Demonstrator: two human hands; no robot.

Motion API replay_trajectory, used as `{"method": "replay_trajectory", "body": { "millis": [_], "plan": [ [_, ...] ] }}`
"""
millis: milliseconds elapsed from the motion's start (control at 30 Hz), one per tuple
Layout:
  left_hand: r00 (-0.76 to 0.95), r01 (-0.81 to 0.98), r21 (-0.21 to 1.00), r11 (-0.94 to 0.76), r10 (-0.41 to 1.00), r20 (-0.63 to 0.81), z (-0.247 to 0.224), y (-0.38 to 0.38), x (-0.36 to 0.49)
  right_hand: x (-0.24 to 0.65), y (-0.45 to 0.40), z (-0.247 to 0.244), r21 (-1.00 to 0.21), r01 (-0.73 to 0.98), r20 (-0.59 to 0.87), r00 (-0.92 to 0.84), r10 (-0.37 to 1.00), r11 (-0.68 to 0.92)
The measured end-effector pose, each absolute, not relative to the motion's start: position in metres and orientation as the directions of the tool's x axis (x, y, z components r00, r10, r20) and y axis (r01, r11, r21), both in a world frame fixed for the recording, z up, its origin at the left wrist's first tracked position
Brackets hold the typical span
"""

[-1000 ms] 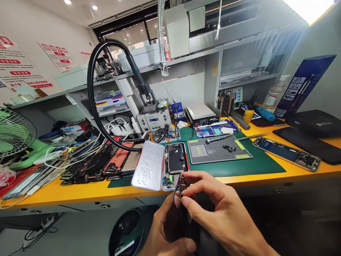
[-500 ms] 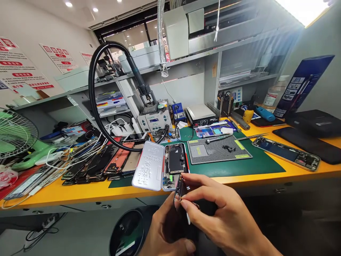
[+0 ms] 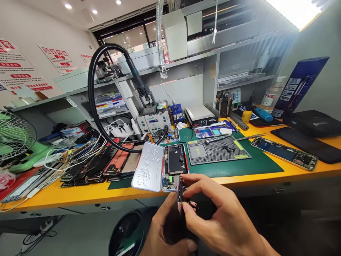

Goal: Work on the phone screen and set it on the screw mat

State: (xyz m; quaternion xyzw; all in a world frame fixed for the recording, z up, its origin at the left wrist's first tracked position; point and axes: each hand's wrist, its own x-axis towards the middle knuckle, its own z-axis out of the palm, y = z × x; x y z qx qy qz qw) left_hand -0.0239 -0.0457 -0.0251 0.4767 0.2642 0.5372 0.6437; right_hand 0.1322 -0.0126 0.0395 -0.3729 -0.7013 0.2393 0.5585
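My left hand [image 3: 162, 224] grips a thin dark phone screen [image 3: 172, 225], held upright and nearly edge-on in front of the desk. My right hand [image 3: 215, 209] pinches the near edge of the same screen with thumb and fingers. A small dark strip, perhaps a flex cable, hangs by the right fingertips; its exact kind is hard to make out. Just beyond the hands, an opened phone [image 3: 176, 160] with its battery and inner parts showing lies in a tray. A silvery embossed lid [image 3: 148, 167] rests beside it on the left.
A green mat [image 3: 255, 167] carries a grey perforated pad [image 3: 218, 151] with a screwdriver on it. Another opened phone [image 3: 284, 153] lies at right. Stacked phone parts [image 3: 93, 165] fill the left side. A hot-air station [image 3: 154, 121] with a looping black hose stands behind.
The phone screen has turned a little more edge-on and shifted slightly right. My right thumb and fingers have moved a little along its edge. The view has shifted slightly.
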Motion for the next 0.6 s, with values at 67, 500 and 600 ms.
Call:
{"method": "replay_trajectory", "body": {
  "millis": [67,500,600],
  "plan": [
    [0.283,-0.411,0.911,-0.032,0.945,0.161,-0.022,-0.045,-0.024,0.132,-0.012,0.039,-0.751,0.248,0.609,-0.101,0.787,0.613],
    [0.36,-0.423,0.906,-0.037,0.91,0.205,-0.039,-0.042,-0.027,0.157,-0.004,0.045,-0.639,0.205,0.604,-0.465,0.648,0.742],
    [0.394,-0.399,0.917,0.014,0.905,0.158,-0.033,-0.04,-0.027,0.168,0.006,0.048,-0.649,0.197,0.526,-0.583,0.62,0.735]
  ]
}}
